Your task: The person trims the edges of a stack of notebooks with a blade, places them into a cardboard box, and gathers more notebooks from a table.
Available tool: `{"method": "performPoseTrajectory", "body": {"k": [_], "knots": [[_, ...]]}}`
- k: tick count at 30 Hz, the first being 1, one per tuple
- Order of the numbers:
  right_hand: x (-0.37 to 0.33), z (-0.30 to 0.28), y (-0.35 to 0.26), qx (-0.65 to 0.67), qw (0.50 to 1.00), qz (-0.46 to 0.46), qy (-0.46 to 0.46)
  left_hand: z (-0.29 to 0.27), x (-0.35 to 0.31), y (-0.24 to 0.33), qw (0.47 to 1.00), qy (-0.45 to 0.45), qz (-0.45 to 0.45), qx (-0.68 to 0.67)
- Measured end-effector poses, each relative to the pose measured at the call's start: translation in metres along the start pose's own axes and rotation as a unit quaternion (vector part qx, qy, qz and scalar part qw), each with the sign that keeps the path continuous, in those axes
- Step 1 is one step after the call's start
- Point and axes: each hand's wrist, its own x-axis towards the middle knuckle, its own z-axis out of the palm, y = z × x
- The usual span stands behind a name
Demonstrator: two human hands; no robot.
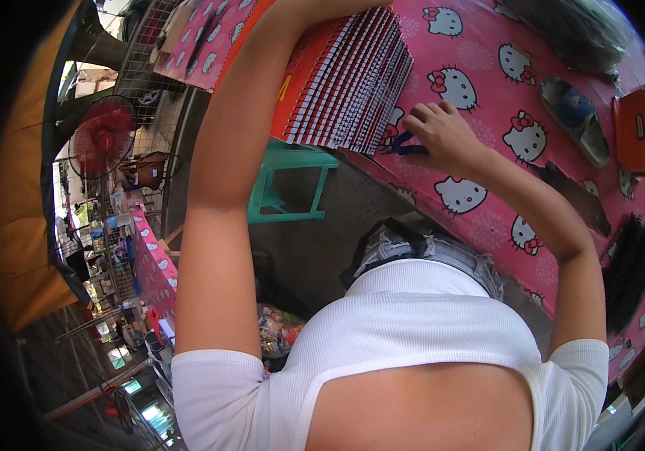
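A tall stack of spiral-bound notebooks (352,83) with red-orange covers lies at the table's left edge, wire bindings facing right. My left arm reaches across the stack, and my left hand (341,7) is at its far end, cut off by the upper edge, so its fingers do not show. Beside the bindings, my right hand (446,135) is closed around pliers with dark blue handles (411,149). The pliers' jaws point left toward the nearest bindings; whether they touch cannot be made out.
A pink cartoon-print cover lies over the table (487,161). On it are a blue slipper (576,120), an orange-brown box-like object (635,133) and a clear plastic bag (578,30). A green plastic stool (292,180) stands under the table edge; a red fan (103,137) is at left.
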Motion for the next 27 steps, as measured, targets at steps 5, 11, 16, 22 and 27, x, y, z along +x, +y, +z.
{"method": "performPoseTrajectory", "body": {"k": [5,11,16,22,27], "knots": [[0.002,0.017,0.003,0.019,0.999,-0.003,0.035,0.000,0.006,0.006,0.999,0.012,0.023,-0.020],[0.042,-0.034,-0.012,0.326,0.824,0.346,-0.307,0.004,0.004,-0.007,0.997,-0.010,0.004,-0.070],[0.023,-0.012,-0.010,0.165,0.925,0.251,-0.233,0.006,0.003,0.005,0.998,0.042,0.015,-0.036],[0.002,-0.001,-0.018,-0.024,0.992,0.095,-0.082,0.009,0.004,-0.006,0.994,0.089,0.039,-0.042],[0.001,0.014,-0.016,-0.018,0.997,0.055,-0.053,0.009,0.003,-0.002,0.980,0.132,0.062,-0.134]]}}
